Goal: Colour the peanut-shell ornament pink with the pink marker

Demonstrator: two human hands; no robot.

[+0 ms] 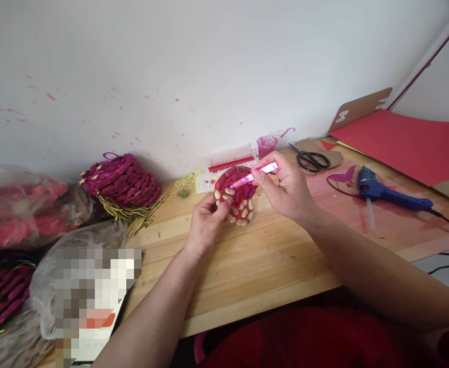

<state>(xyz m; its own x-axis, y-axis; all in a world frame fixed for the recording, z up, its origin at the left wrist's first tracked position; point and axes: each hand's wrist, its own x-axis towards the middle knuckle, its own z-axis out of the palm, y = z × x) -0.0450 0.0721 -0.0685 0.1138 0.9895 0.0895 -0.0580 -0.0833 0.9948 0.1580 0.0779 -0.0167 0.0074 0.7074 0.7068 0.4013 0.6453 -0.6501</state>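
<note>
Partly hidden, peanut-studded piece [241, 203] clasped in left hand [208, 221], white brush [248, 178] pinched in right hand [287, 190], screen [100, 299] pixelated.

Peanut-shell piece [240, 207], centre: bare shells matt, rough; painted ones glossier. Brush-like tool [267, 168]: handle smooth, shiny. Counter [247, 266]: smooth wood, slight sheen. Clockwise from piece: clear plastic cup [266, 148], 1 o'clock; smooth blue plastic glue gun [397, 197], 3 o'clock; glossy, crinkled plastic bag [17, 204], 9 o'clock.
</note>
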